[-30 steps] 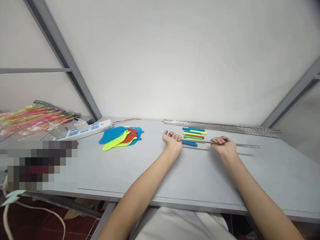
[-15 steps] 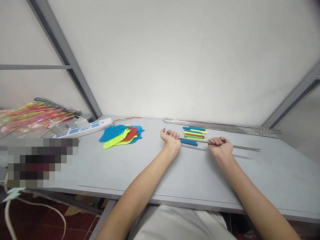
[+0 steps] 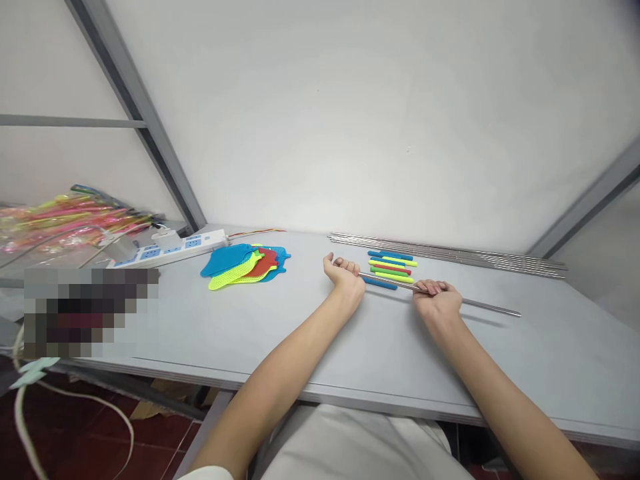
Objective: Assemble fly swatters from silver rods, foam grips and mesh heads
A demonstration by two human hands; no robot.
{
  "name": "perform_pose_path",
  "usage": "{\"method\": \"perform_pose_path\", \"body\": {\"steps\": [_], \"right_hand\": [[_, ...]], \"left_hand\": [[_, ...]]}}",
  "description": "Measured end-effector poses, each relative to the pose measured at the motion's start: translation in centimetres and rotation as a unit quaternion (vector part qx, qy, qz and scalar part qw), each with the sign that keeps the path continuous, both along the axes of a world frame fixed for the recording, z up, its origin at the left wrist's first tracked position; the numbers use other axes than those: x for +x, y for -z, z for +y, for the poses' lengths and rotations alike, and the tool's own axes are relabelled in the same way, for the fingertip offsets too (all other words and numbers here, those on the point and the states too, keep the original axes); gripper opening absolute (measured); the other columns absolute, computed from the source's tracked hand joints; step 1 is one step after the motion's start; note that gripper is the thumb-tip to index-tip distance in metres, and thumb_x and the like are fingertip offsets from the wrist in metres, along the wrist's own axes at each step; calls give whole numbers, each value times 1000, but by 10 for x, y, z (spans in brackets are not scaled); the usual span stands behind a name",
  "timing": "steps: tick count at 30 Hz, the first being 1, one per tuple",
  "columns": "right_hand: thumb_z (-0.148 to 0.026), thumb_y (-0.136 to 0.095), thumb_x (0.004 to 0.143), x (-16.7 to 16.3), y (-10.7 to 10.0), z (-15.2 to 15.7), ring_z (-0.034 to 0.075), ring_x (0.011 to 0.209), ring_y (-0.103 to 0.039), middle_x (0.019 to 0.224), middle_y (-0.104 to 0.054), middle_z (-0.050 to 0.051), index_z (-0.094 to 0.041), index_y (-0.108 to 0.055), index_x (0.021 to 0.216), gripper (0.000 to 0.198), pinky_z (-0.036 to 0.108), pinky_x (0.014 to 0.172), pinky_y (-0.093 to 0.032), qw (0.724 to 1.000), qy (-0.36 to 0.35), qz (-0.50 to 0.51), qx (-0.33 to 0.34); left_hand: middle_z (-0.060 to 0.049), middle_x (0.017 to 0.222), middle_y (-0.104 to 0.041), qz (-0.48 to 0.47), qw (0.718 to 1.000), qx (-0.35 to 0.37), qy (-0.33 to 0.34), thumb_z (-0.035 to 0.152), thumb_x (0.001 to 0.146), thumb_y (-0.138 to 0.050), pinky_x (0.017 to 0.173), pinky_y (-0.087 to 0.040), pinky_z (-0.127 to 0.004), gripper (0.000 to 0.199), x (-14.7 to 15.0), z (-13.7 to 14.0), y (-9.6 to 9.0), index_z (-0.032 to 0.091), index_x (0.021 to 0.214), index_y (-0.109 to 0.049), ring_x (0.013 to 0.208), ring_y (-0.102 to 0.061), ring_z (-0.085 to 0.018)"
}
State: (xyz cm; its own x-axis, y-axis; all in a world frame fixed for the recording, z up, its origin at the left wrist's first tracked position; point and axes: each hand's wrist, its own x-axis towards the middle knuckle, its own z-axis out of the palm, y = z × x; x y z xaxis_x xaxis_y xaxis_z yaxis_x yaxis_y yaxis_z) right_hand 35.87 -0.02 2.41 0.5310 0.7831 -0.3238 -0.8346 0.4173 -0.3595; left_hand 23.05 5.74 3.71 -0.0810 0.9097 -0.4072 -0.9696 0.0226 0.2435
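Note:
A thin metal rod (image 3: pixel 493 309) is held above the table by both hands. My left hand (image 3: pixel 345 275) is closed around its left end, which the fingers hide. My right hand (image 3: pixel 437 298) grips it farther right, and the free end sticks out beyond, tilted slightly down. Behind the rod lie several coloured handle tubes (image 3: pixel 391 267) in blue, yellow, red and green; a blue tube (image 3: pixel 381 283) lies closest to the rod. Left of my left hand is an overlapping pile of fly swatter heads (image 3: pixel 245 265) in blue, yellow and red.
Several more metal rods (image 3: pixel 450 255) lie along the wall at the back. A white power strip (image 3: pixel 170 250) with plugs and cables sits at the left. Past it is a heap of plastic-wrapped coloured items (image 3: pixel 75 220). Grey frame posts (image 3: pixel 145 127) stand at the sides.
The rod's right end has dipped lower, and my right hand has moved slightly down and left. My left hand keeps its grip at the left end. The camera view has shifted slightly.

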Motion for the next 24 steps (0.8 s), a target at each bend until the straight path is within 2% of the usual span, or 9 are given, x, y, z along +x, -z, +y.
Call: {"method": "perform_pose_path", "body": {"steps": [10, 24], "right_hand": [[-10, -26, 63, -1, -2, -1, 4, 28, -19, 37, -16, -8, -17, -19, 51, 16, 16, 30, -20, 1000, 11, -23, 5], [-10, -26, 64, -3, 0, -2, 3, 28, -19, 38, -16, -8, -16, -19, 51, 15, 15, 30, -20, 999, 23, -34, 14]], "left_hand": [[8, 41, -8, 26, 999, -37, -15, 30, 64, -40, 32, -10, -21, 27, 4, -2, 2, 18, 51, -20, 29, -10, -4], [8, 41, -8, 39, 999, -17, -24, 28, 65, -39, 33, -12, -21, 26, 7, -7, 0, 18, 52, -19, 29, -11, -4]]}}
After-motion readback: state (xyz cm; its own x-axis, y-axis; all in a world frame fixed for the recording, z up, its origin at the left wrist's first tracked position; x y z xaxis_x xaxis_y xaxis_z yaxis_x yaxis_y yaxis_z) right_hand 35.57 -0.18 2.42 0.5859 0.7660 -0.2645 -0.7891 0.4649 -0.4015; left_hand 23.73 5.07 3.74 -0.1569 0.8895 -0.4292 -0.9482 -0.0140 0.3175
